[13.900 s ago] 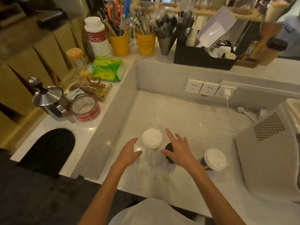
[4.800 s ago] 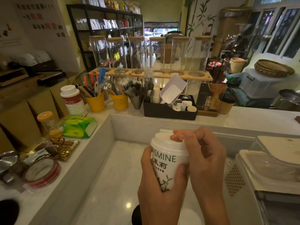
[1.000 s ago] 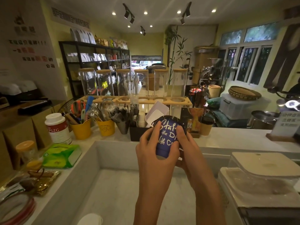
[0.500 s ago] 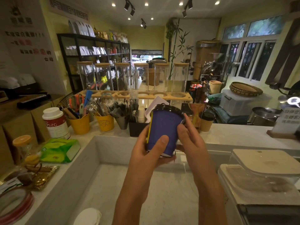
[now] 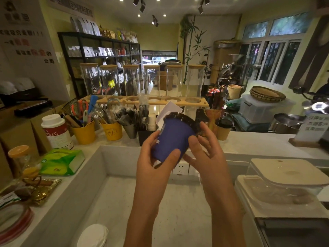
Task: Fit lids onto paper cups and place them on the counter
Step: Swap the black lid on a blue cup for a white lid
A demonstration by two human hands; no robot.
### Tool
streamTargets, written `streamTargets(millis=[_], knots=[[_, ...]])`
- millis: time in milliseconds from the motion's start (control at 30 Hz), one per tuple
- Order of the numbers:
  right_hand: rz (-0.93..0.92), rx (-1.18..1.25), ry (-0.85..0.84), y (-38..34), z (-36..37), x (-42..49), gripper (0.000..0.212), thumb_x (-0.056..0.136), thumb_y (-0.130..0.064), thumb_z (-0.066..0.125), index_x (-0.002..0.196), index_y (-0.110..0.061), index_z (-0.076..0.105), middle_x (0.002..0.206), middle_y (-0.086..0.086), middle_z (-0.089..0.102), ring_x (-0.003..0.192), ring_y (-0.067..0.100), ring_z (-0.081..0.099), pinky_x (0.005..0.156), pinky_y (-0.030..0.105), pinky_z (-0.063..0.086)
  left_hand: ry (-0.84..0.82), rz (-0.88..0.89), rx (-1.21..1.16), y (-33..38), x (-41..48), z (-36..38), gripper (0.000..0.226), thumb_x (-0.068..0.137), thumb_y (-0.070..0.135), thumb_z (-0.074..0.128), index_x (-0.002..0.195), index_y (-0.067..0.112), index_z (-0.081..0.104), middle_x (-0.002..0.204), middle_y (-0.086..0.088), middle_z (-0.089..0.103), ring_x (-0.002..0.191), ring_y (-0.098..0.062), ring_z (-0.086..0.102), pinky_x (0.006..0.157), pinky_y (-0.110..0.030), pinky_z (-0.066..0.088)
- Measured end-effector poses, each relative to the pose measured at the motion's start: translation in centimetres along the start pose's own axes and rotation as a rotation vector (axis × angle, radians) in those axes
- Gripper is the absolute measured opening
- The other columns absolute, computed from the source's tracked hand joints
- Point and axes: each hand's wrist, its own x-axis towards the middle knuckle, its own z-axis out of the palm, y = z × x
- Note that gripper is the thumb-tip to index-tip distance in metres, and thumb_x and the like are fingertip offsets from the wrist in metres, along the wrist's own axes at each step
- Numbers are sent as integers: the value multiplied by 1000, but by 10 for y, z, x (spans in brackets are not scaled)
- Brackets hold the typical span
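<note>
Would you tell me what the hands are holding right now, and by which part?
The left hand grips the blue paper cup by its lower body; the right hand touches near its black lid.

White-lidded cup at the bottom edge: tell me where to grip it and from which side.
Grip the white-lidded cup around its side wall just below the lid, coming from the right, where the counter lies open. The raised ledge stands near its left. Only the lid top shows.

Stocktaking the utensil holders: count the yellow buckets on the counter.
2. One yellow plastic bucket beside the white canister; the other just right of it. More may be hidden.
</note>
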Motion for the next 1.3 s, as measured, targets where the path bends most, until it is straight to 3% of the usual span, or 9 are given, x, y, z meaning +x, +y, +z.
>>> streamTargets(millis=[200,300,500,600,733,833,967,1167,1300], knots=[[41,-20,44,1,-4,-5,87,56,-62,73,136,-36,49,128,-2,62,96,4,72,65,21,59,-42,93,155,-6,-5,10,71,72,7,81,130,31,47,132,9,51,115,-11,56,71,-6,52],[10,-29,37,1,-7,-7,73,59,-56,74,127,-43,52,122,-9,62,93,-4,70,62,19,59,-50,91,136,-7,-7,11,71,73,5,80,131,27,46,134,6,50,114,-11,56,69,-5,51],[-126,-207,-217,-7,-20,-12,69,74,-8,82,123,-48,54,125,-30,57,118,-3,57,93,21,54,-90,141,140,-16,-6,9,81,72,10,82,126,46,33,126,27,46,108,27,45,74,6,42],[-92,-256,-325,-11,-23,-17,69,75,-22,79,125,-57,47,129,-41,48,123,-10,50,92,11,50,5,214,287,-19,-7,11,86,72,11,82,133,42,31,136,15,45,127,4,43,98,-19,50],[-68,-330,-263,-13,-12,-21,75,67,-42,82,126,-62,40,128,-43,42,120,-8,48,77,7,52,113,437,602,-27,-3,13,89,71,16,83,130,43,22,136,12,30,128,-17,38,102,-52,46],[-140,-367,-178,-16,-9,-22,67,63,-45,78,121,-56,46,122,-41,47,119,-2,52,85,12,55,-12,317,393,-30,-6,14,97,73,17,82,128,58,13,143,6,32,130,-18,43,101,-39,51],[-206,-405,-142,-25,-8,-24,52,71,-55,69,119,-52,51,116,-39,58,109,-14,57,75,0,48,96,345,205,-36,-1,11,101,68,11,85,125,61,19,129,40,36,126,4,44,95,-13,50],[-309,-504,-80,-28,-5,-29,32,77,-51,58,110,-51,55,116,-28,59,108,-16,56,76,-3,44,144,347,143,-39,1,14,102,65,4,86,125,60,26,136,14,44,127,-14,50,93,-30,57],[-136,-313,-106,-27,-7,-26,37,83,-59,44,114,-48,62,109,-29,71,108,-8,63,78,7,52,300,609,639,-36,1,16,93,62,11,90,134,24,32,138,-14,47,130,-32,46,106,-46,42]])
